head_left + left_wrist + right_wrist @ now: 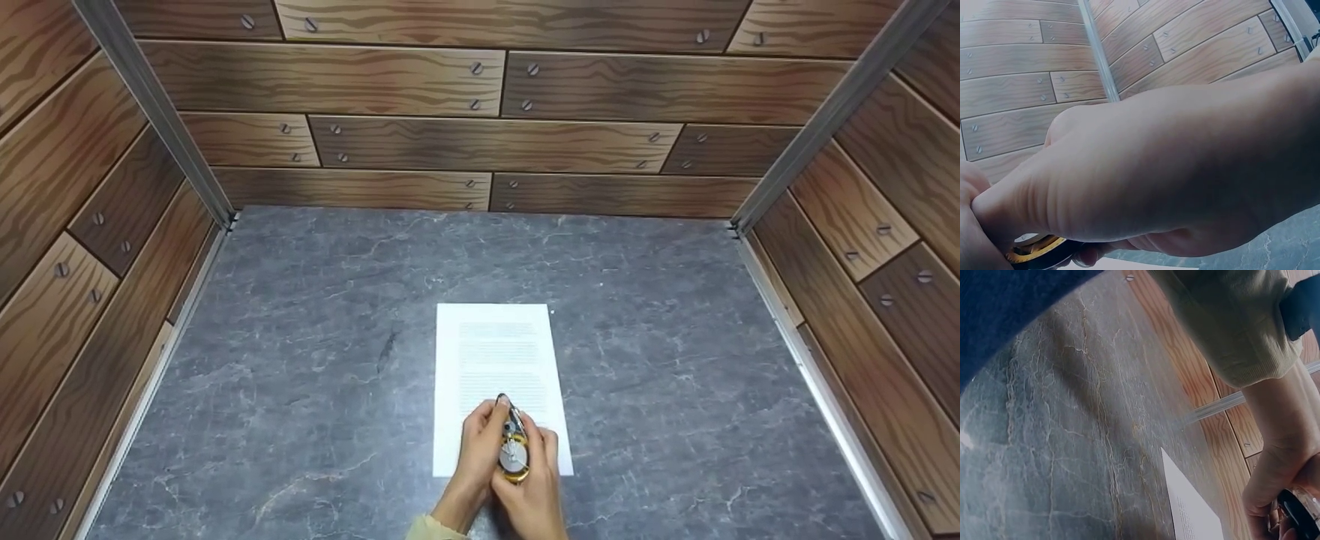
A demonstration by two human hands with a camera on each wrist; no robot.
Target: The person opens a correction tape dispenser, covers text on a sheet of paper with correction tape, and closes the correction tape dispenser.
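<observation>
Both hands are together over the lower part of a white printed sheet (448, 375). Between them is a small correction tape dispenser (514, 456), yellow and black with a round greyish reel window. Its narrow dark tip points away from the body. My left hand (477, 446) pinches it near the tip, thumb on top. Around its right side and rear end curl the fingers and thumb of my right hand (536, 469). In the left wrist view, the dispenser's yellow rim (1044, 248) shows below the left thumb. A dark end (1297, 513) appears in the right wrist view.
The sheet lies on a grey marble-patterned tabletop (315, 360). Wood-plank-patterned panels (405, 142) stand at the back and both sides, with metal posts (161, 112) in the corners. A light sleeve (1241, 332) covers the right forearm.
</observation>
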